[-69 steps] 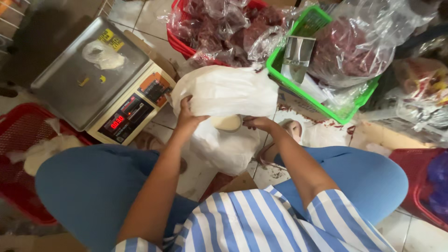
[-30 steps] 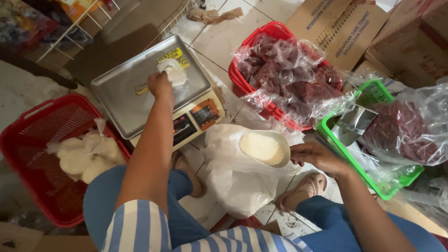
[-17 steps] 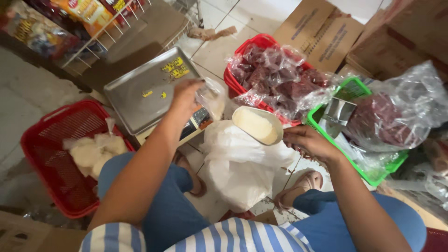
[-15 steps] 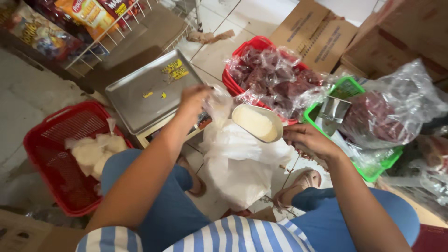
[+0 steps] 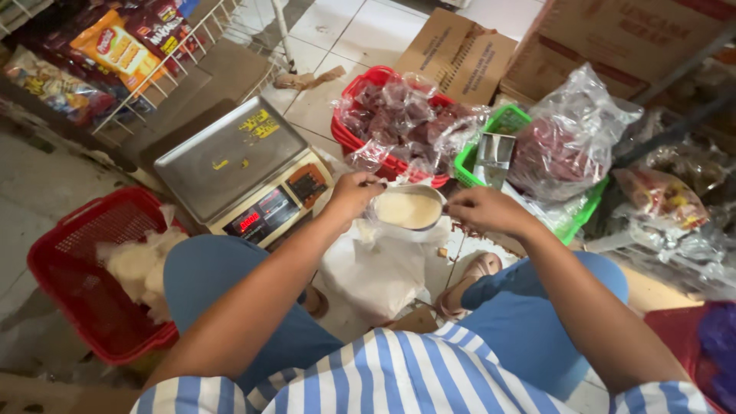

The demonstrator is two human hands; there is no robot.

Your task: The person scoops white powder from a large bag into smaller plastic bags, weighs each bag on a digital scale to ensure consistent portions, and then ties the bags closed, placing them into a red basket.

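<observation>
Left hand (image 5: 354, 192) pinches clear bag (image 5: 373, 222) mouth; right hand (image 5: 479, 209) grips full scoop (image 5: 409, 208) beside it. Pour not begun; scale (image 5: 244, 175) tray bare.

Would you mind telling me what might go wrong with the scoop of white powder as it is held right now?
1. The metal scoop looks full of white powder, held between the left hand and right hand; a tilt could spill it.
2. It sits above the white sack; spilled powder might miss it and land on the tiled floor.
3. The digital scale stands close beside the left hand, so a bump seems possible.
</observation>
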